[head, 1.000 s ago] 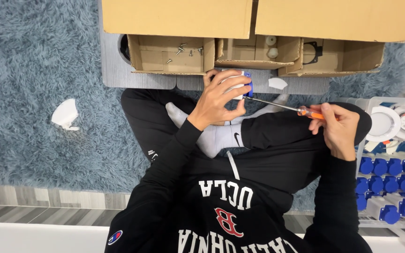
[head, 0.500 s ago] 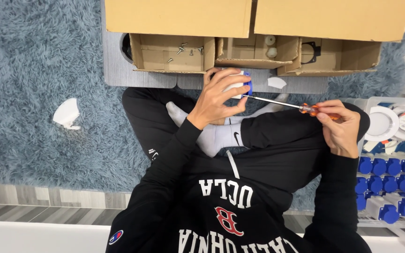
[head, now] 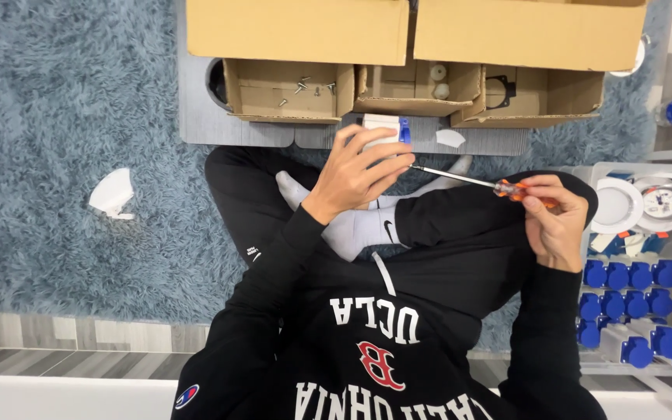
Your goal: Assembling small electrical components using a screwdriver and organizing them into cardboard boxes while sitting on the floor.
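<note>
Now: screwdriver [head: 482, 183] tip at white-and-blue part [head: 385, 132], frame centre.
Left hand [head: 355, 175] clamped on the part; right hand [head: 555, 225] clamped on the orange handle, right of centre.

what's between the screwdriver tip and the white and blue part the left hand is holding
Nothing visible. The right hand holds the orange-handled screwdriver, and its shaft runs free over the lap straight to the white and blue part gripped in the left hand. The tip meets the part by the left fingers.
</note>
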